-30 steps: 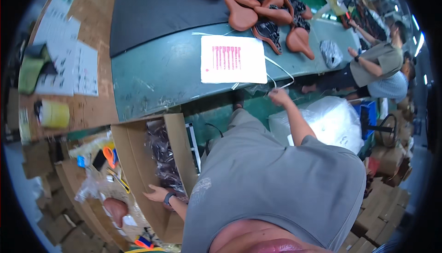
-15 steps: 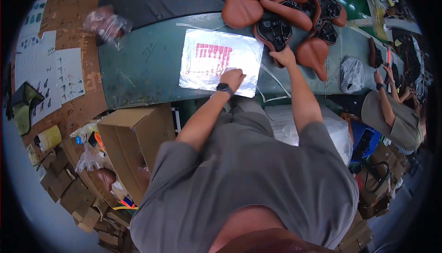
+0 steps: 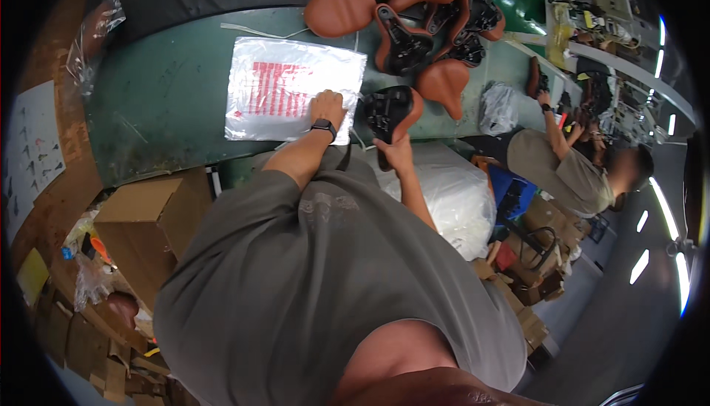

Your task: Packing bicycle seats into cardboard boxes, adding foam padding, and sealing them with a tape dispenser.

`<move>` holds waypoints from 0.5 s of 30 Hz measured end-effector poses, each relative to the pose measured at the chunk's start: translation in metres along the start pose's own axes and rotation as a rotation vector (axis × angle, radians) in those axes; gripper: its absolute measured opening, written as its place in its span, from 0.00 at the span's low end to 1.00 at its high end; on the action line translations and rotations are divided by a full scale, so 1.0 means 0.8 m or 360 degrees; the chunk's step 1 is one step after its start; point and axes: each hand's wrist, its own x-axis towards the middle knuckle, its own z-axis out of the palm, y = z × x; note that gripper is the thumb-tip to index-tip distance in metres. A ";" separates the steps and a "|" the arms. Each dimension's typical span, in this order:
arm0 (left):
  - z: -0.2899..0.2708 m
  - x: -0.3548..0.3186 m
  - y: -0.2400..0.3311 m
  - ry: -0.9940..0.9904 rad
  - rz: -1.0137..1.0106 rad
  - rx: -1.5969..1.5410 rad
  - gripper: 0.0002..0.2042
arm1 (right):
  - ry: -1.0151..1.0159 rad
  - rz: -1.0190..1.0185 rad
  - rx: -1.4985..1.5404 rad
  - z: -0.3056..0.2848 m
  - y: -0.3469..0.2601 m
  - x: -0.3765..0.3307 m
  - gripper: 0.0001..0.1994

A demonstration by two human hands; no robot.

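Observation:
A brown bicycle saddle (image 3: pixel 403 106) with a black underside is in my right hand (image 3: pixel 398 153), whose fingers wrap round its narrow nose. It is tilted, its black base facing left, just right of a stack of silvery plastic bags (image 3: pixel 248 120) with red print. On the right part of those bags lies my left hand (image 3: pixel 329 109), fingers stretched over the plastic, a dark watch on the wrist. Beyond the held saddle, another brown saddle (image 3: pixel 403 44) rests with its black underside up, and several more (image 3: pixel 340 3) are heaped at the far edge.
The green worktable (image 3: pixel 163 110) carries a clear plastic bundle (image 3: pixel 499 108) at right. Below its front edge stand a cardboard box (image 3: pixel 140 199) at left and a large clear plastic sack (image 3: pixel 451 199) at right. A co-worker (image 3: pixel 569 162) stands farther right.
My right hand has lifted a saddle off the table and drawn it nearer, beside the bags. My left hand has gone from curled to spread on the bags. The whole view has shifted.

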 end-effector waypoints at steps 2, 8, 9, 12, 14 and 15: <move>0.018 0.005 -0.021 0.0002 -0.0063 -0.0020 0.14 | 0.0022 -0.0116 0.0314 0.015 -0.033 -0.007 0.21; 0.017 -0.020 -0.014 0.0189 0.0098 0.0097 0.10 | -0.0438 0.0751 0.1162 -0.011 -0.052 -0.044 0.16; 0.037 -0.004 -0.020 0.0096 0.0053 0.0150 0.09 | -0.0438 0.0930 0.1429 -0.003 -0.051 -0.052 0.16; 0.054 0.021 -0.041 -0.0144 -0.0031 -0.0138 0.13 | -0.0639 0.1081 0.1855 0.002 -0.037 -0.079 0.18; 0.048 0.029 -0.057 -0.0225 -0.0020 -0.0186 0.12 | -0.0452 0.1033 0.1795 0.004 -0.033 -0.099 0.18; 0.040 0.034 -0.066 -0.0326 0.0004 -0.0228 0.12 | -0.0646 0.0974 0.1899 -0.006 -0.025 -0.110 0.18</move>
